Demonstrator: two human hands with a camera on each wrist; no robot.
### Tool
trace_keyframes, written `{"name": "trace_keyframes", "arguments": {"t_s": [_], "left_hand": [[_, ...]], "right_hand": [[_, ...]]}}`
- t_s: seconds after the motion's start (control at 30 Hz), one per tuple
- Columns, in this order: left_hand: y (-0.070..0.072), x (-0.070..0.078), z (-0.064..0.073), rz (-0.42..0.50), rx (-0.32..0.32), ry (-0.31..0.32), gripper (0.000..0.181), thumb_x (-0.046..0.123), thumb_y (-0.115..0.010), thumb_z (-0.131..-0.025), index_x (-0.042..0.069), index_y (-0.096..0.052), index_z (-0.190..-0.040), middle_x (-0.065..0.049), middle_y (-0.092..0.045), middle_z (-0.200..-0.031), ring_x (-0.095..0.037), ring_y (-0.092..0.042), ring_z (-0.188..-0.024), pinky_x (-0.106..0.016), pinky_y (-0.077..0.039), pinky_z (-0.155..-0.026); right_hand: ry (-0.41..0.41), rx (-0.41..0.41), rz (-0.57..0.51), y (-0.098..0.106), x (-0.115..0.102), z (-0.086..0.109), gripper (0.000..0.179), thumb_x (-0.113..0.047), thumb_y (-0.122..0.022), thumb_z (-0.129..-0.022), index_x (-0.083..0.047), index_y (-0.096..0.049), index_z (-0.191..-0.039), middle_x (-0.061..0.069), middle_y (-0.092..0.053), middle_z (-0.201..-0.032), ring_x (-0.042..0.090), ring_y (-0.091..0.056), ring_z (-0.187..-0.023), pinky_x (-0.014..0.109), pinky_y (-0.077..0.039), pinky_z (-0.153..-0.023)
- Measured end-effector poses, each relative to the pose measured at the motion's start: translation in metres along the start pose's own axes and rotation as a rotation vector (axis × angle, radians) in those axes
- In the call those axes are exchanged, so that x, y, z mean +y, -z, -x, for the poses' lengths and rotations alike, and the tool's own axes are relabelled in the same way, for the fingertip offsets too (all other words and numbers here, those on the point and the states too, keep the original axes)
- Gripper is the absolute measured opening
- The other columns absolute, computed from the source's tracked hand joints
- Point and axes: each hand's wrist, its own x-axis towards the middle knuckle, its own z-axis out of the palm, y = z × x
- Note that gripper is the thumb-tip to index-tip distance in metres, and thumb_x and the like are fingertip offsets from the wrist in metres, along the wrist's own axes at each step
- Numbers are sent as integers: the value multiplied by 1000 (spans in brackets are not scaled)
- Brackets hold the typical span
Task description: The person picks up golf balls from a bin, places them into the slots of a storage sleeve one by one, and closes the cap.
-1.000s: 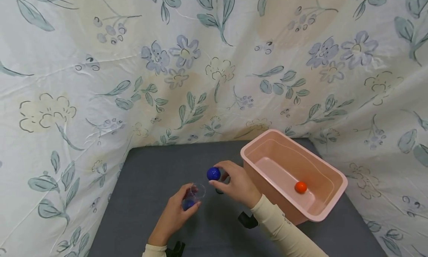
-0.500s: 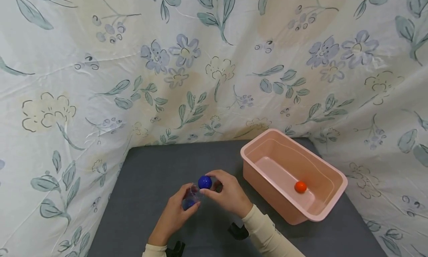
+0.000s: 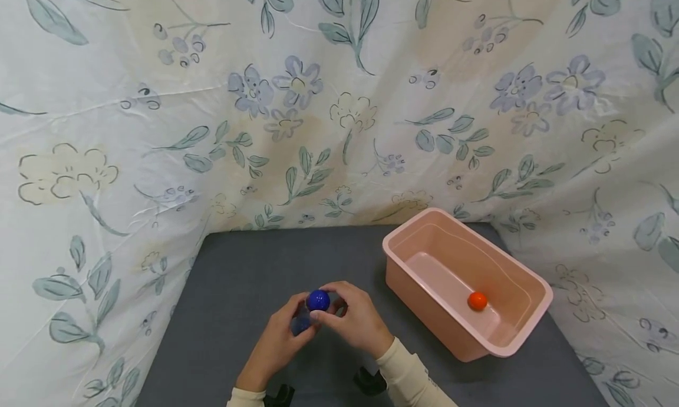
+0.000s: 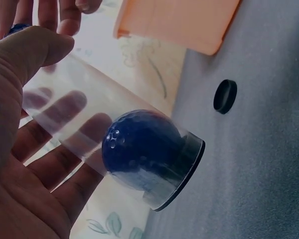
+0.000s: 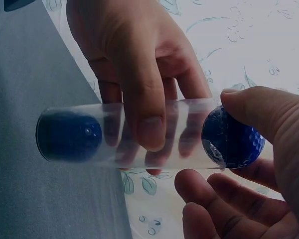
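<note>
My left hand (image 3: 278, 339) grips a clear tube (image 5: 189, 149), its thumb on one side and its fingers round the other. One blue golf ball (image 4: 139, 144) sits inside near the tube's far end, which has a black rim. At the opposite end, a second blue golf ball (image 3: 318, 300) is pinched by the thumb and fingers of my right hand (image 3: 358, 321). In the right wrist view this ball lies partly within the tube's mouth. The tube is held tilted above the dark table.
A pink plastic tub (image 3: 424, 318) stands at the right of the dark table (image 3: 254, 265), with an orange ball (image 3: 477, 301) on its floor. A black cap (image 4: 225, 96) lies on the table. Floral cloth (image 3: 297, 177) hangs behind and along the sides.
My right hand has moved left and slightly down with its blue golf ball, from beside the tub to the tube's mouth. My left hand and the tube have stayed nearly still.
</note>
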Motion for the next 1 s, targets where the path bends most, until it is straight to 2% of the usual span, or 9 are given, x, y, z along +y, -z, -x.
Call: {"name": "trace_keyframes", "arguments": {"t_s": [0.33,0.57,0.8,1.0], "left_hand": [[1,-1,4,5,-9,-11,55,24,-80,-94,38,-52,-140,12,-65,-136,-13,-66,-125,-44,-56,-102],[2,-3,5,-3,-4,-38,50,33,-78,-95,36,-53,-138,14,-66,-125,-7,-67,-110,-33,-59,-90],[2,-5,6,10,-2,-35,50,28,-79,-94,34,-54,-137,16,-65,-124,-4,-67,-108,-30,-59,-89],[1,-3,6,2,-10,-26,50,28,-79,-94,28,-56,-139,12,-67,-125,-4,-67,-107,-32,-59,-90]], "right_hand": [[-31,-11,-26,-6,-3,5,41,-37,-83,-89,-18,-69,-122,-2,-68,-107,6,-64,-78,21,-56,-67],[-51,-16,-13,-6,-5,7,44,-40,-79,-92,-15,-68,-127,-2,-67,-99,4,-64,-75,22,-56,-65],[-62,14,47,7,-6,5,44,-43,-76,-94,-19,-68,-130,-5,-65,-96,5,-62,-73,23,-53,-62],[-76,80,109,30,-3,4,43,-37,-80,-92,-20,-68,-130,-5,-67,-99,4,-63,-74,22,-54,-63]]}}
